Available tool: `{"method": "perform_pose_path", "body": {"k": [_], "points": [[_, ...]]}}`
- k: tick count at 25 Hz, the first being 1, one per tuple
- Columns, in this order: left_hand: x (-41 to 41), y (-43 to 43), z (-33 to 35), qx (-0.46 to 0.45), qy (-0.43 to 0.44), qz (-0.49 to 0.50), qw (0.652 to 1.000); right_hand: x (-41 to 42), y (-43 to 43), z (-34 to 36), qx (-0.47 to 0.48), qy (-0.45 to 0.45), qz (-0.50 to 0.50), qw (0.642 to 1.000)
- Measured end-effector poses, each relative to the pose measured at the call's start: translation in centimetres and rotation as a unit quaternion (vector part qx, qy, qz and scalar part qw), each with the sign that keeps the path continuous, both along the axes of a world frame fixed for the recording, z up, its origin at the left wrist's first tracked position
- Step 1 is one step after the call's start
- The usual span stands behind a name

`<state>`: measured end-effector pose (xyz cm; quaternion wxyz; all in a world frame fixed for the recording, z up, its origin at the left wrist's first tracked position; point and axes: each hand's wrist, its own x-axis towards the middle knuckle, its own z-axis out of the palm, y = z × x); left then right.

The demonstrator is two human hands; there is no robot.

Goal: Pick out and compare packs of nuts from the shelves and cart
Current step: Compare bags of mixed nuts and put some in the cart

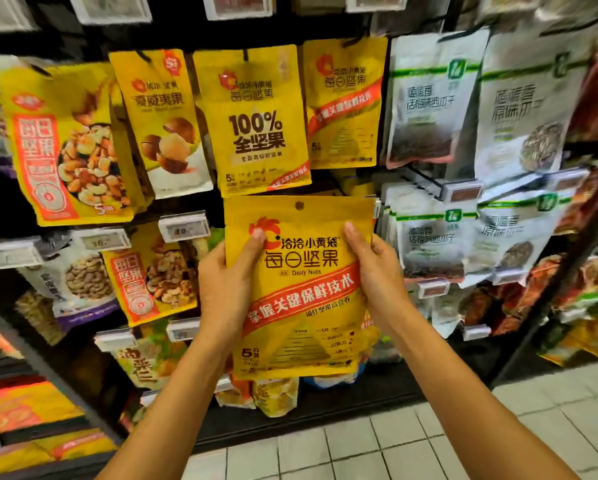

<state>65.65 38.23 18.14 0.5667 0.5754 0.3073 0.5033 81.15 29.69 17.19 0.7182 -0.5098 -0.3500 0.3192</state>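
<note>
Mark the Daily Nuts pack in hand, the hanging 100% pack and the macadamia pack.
Daily Nuts pack [301, 260]: head view, its central lettering.
100% pack [256, 125]: head view, the black 100% print.
macadamia pack [172, 144]: head view, the pictured nuts.

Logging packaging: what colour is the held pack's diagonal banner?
The banner is red, lettered white; head view.

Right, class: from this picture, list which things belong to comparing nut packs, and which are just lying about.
Belonging: Daily Nuts pack, held by left hand and right hand; hanging 100% pack; macadamia pack; mixed-nut pack.
Just about: white-and-green packs; price tags; tiled floor.
</note>
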Motion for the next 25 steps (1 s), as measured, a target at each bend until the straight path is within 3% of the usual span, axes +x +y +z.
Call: {"method": "perform_pose_path", "body": {"k": [5,11,25], "points": [[10.5,3.7,5.9,0.041,-0.010,-0.029,0.999,10.3,4.3,6.7,0.053,-0.025,-0.055,0.997],[20.1,8.2,10.9,0.018,-0.029,0.008,0.999,19.7,9.1,13.3,0.066,-0.065,-0.016,0.996],[26.0,13.7,15.3,0.084,-0.043,0.106,0.990,25.4,16.6,17.0,0.114,-0.074,-0.033,0.990]]}}
